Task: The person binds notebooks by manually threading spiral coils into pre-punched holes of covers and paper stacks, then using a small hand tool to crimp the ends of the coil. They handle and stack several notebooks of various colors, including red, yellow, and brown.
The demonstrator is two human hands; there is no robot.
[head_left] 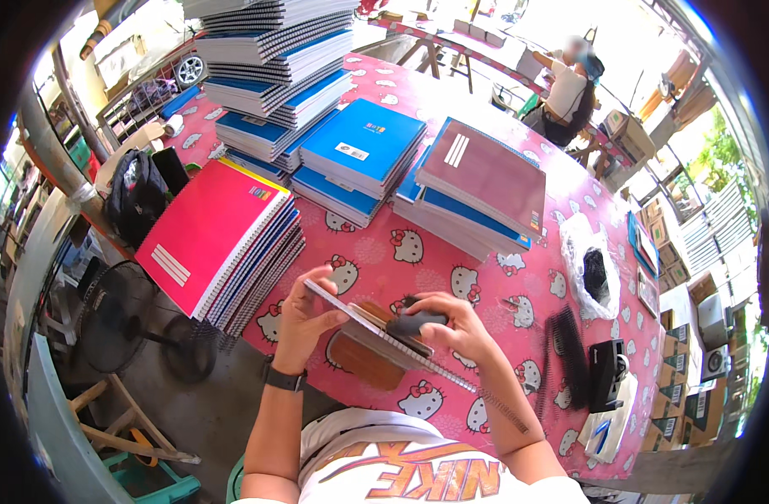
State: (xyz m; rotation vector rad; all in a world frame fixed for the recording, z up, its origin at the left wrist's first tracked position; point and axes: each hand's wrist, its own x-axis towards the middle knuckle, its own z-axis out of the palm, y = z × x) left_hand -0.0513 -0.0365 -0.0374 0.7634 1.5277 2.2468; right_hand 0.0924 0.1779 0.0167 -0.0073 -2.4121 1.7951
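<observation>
My left hand (303,315) grips the left corner of a thin notebook (376,334) held tilted on edge above the pink patterned table (494,294). My right hand (452,323) presses a dark grey oval tool (414,322) against the notebook's upper side, near its spiral edge. A wire spiral binding (485,397) runs along the notebook's lower edge toward the right. A brown board (363,361) lies on the table under the notebook.
A stack of spiral notebooks topped by a red cover (208,231) sits to the left, blue stacks (363,147) and a maroon-topped stack (485,181) behind. Black binding combs (569,353), a black tool (607,374) and a plastic bag (590,269) lie right. Another person (569,92) is far behind.
</observation>
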